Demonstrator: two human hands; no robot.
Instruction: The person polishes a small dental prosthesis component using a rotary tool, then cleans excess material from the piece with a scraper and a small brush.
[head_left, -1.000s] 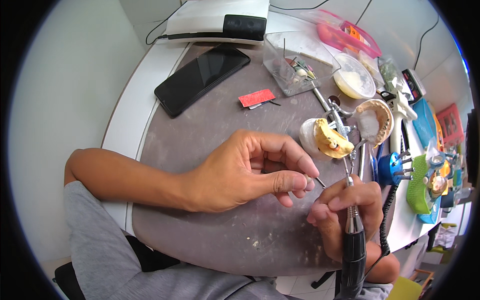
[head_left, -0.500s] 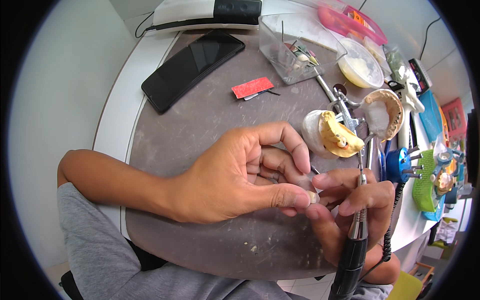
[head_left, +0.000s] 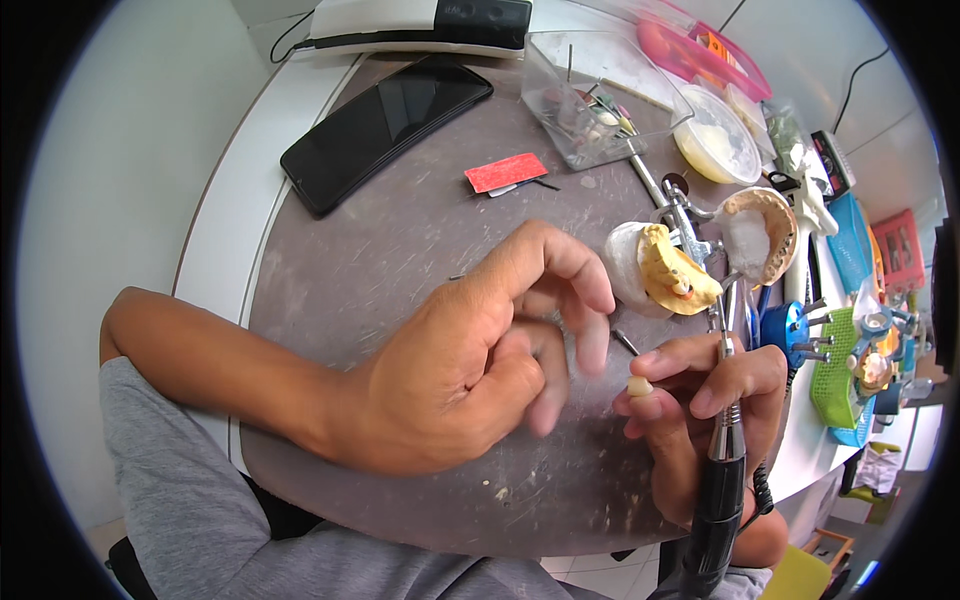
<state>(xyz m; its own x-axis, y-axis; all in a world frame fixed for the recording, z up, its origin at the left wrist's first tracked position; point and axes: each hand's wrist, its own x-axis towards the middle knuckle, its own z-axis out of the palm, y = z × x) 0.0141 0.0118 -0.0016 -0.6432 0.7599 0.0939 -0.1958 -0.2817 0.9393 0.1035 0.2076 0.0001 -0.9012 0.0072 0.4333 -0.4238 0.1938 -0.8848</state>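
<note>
A small tooth-coloured dental crown (head_left: 639, 386) is pinched between the thumb and a fingertip of my right hand (head_left: 745, 395). The same hand also grips a black and silver handpiece (head_left: 718, 510), its tip pointing away from me. My left hand (head_left: 450, 370) hovers to the left of the crown, apart from it. Its fingers are curved and spaced, with nothing visible in them. Beyond my right hand, a yellow dental model (head_left: 672, 268) on a white plaster base sits in a metal articulator (head_left: 692, 222). The opposing model (head_left: 775, 225) lies folded back to the right.
A thin metal bur (head_left: 625, 342) lies between my hands. Farther back are a black phone (head_left: 385, 135), a red strip (head_left: 506, 173) and a clear box (head_left: 590, 150) of burs. A blue bur holder (head_left: 788, 330) and a green basket (head_left: 832, 378) stand at right.
My left hand has let go of the crown and drawn away to the left. The crown now stays in my right hand's fingertips, the handpiece still held.
</note>
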